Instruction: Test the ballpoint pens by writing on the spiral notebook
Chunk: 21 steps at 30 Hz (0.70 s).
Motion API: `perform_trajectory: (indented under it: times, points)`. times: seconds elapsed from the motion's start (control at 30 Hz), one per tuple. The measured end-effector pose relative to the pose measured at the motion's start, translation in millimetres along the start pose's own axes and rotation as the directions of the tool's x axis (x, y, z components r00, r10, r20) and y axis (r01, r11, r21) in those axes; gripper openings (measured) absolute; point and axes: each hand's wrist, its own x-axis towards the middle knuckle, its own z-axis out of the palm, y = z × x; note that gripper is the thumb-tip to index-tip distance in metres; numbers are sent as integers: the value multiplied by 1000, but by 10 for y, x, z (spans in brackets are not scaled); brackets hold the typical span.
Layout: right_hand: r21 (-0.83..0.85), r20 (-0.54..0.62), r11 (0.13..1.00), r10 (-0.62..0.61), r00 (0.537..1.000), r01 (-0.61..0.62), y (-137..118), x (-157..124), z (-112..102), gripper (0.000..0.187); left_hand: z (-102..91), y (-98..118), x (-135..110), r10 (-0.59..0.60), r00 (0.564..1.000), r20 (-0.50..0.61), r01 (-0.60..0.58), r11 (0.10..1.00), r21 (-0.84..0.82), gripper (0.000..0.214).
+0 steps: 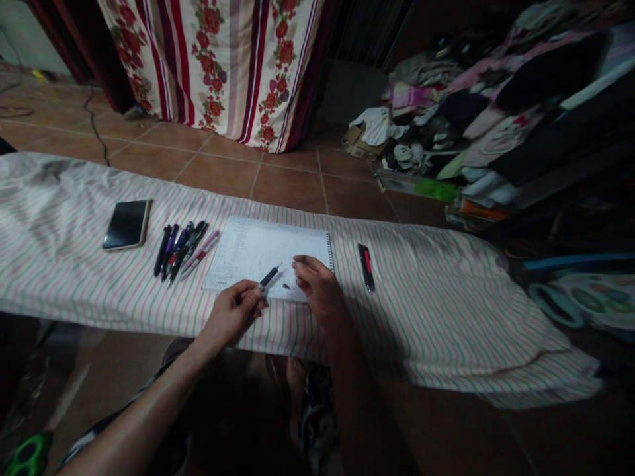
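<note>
My left hand [238, 303] is closed around a pen [269, 276] with a dark grip. A thin refill end pokes out of its front, pointing up and to the right. My right hand [317, 281] is held just right of that tip, thumb and fingers pinched together; whatever they hold is too small to make out. Both hands are over a spiral notebook [278, 231] with a pale cover. A small dark piece [286, 286], perhaps the pen's tip cone, lies on the notebook between my hands.
Left of the notebook lie several pens [181, 251] in a bunch, with a phone [127, 225] farther left. Two pens [366, 268] rest to the right. A striped cloth [421, 311] covers the bench. Beyond are a floral curtain [213, 66] and piled clothes [446, 112].
</note>
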Motion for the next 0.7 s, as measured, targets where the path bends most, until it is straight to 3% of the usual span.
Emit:
perform_trajectory:
  times: [0.47,0.7]
  points:
    - [-70,29,996,-43,999,45,23,-15,28,26,-60,-215,60,79,996,43,-84,984,154,31]
    - [-85,-2,996,-37,999,37,23,-6,37,25,-64,-197,48,101,994,35,-106,968,229,32]
